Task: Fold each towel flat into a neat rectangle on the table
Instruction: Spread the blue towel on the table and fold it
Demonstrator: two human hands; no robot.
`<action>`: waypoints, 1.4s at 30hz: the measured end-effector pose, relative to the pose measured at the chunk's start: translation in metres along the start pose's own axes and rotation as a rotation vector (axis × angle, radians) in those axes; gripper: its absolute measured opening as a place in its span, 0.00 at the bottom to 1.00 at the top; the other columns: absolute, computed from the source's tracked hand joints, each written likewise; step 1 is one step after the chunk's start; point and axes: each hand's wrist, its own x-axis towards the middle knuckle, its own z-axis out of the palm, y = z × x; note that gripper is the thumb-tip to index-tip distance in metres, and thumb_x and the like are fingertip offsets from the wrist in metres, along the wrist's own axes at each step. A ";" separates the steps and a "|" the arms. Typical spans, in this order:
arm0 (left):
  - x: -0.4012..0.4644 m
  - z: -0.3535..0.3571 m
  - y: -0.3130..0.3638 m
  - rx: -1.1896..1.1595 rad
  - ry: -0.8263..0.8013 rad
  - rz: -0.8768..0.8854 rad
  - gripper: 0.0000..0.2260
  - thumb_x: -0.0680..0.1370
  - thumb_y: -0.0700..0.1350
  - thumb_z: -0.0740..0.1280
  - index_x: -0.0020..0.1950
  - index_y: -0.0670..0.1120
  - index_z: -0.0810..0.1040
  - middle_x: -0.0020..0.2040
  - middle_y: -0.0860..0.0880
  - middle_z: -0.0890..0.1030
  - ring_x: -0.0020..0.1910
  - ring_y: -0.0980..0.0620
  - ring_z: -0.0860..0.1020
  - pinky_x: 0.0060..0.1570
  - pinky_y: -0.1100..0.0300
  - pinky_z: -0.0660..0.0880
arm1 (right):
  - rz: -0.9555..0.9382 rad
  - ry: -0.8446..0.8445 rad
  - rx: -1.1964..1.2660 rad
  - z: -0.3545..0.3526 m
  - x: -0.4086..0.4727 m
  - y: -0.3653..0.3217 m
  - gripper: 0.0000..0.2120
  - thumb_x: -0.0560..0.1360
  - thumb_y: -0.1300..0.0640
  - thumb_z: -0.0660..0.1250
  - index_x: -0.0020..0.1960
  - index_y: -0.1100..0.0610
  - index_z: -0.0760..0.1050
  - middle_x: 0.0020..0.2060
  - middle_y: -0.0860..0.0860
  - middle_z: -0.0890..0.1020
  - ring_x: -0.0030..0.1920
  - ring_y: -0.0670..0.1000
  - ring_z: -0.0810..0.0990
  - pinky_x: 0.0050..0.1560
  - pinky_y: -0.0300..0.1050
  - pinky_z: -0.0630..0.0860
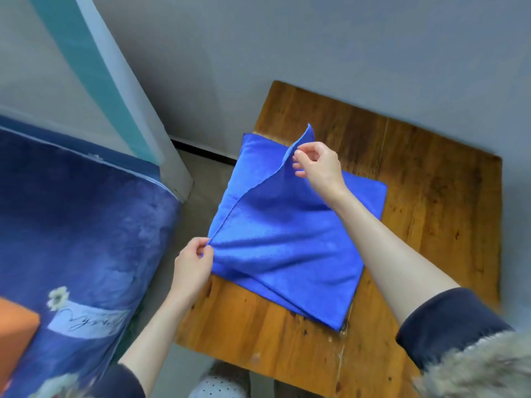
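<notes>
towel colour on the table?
Solid royal blue, no pattern: the towel, pinched at two corners by left hand and right hand. Head view.

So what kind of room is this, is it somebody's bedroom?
Probably a bedroom or some small room at home. A fleecy dark blue flowered blanket lies on what looks like a bed, right beside a small wooden table pushed against a plain grey wall. A blue towel is being folded there.
</notes>
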 end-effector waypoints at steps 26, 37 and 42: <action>0.025 0.094 0.043 0.500 -0.276 0.395 0.17 0.77 0.39 0.61 0.66 0.39 0.69 0.61 0.39 0.72 0.63 0.40 0.69 0.61 0.52 0.65 | 0.540 -0.089 -0.910 -0.108 -0.115 0.183 0.40 0.71 0.33 0.62 0.76 0.48 0.50 0.75 0.53 0.51 0.71 0.62 0.59 0.61 0.57 0.69; 0.017 0.147 0.072 0.574 -0.449 0.526 0.12 0.78 0.41 0.62 0.61 0.39 0.75 0.58 0.40 0.76 0.59 0.43 0.72 0.57 0.58 0.66 | 0.803 -0.256 -0.897 -0.169 -0.170 0.218 0.24 0.74 0.31 0.54 0.50 0.51 0.72 0.55 0.52 0.76 0.57 0.55 0.75 0.49 0.46 0.70; 0.007 0.147 0.074 0.460 -0.332 0.459 0.10 0.79 0.44 0.63 0.56 0.42 0.77 0.52 0.47 0.79 0.51 0.49 0.75 0.48 0.65 0.64 | 0.590 0.147 -0.812 -0.182 -0.159 0.220 0.18 0.78 0.42 0.56 0.45 0.55 0.75 0.49 0.55 0.80 0.50 0.59 0.78 0.42 0.46 0.67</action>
